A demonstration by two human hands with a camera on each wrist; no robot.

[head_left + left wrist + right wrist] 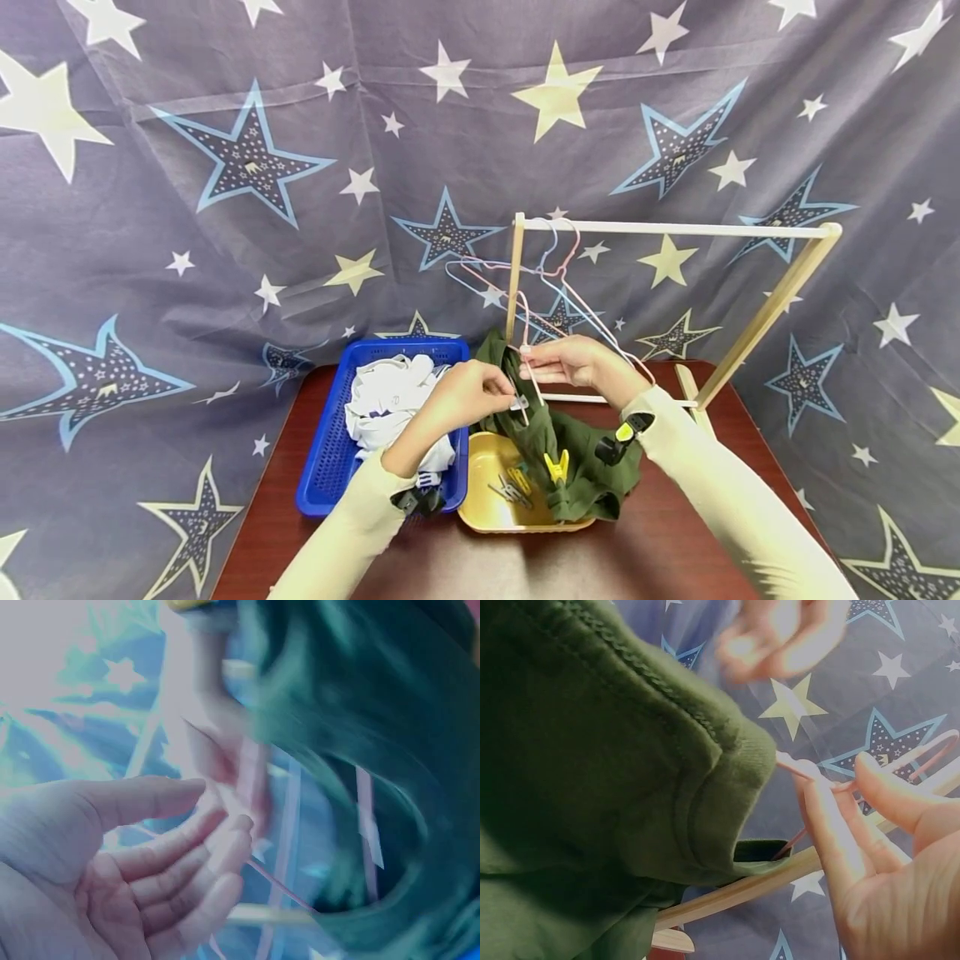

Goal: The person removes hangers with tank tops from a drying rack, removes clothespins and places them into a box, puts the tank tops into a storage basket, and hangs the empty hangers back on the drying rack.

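My right hand (pixel 573 364) pinches a pale pink clothes hanger (pixel 527 321) near its hook. The hanger runs into the neck opening of a dark green garment (pixel 585 433). In the right wrist view the garment's banded edge (pixel 754 761) lies left of those fingers, and the hanger passes between thumb and fingers. My left hand (pixel 468 392) is just left of the hanger and garment. In the left wrist view its fingers (pixel 169 896) are loosely bent, with thumb near the index finger and nothing visible gripped. A yellow clothespin (pixel 557 467) lies against the garment.
A yellow tray (pixel 480 508) under the garment's edge holds several clothespins (pixel 513 487). On the left, a blue basket (pixel 322 467) contains white clothes (pixel 390 392). Behind stands a wooden rack (pixel 675 227), with a blue hanger (pixel 553 242) and a pink hanger (pixel 576 242) on its bar.
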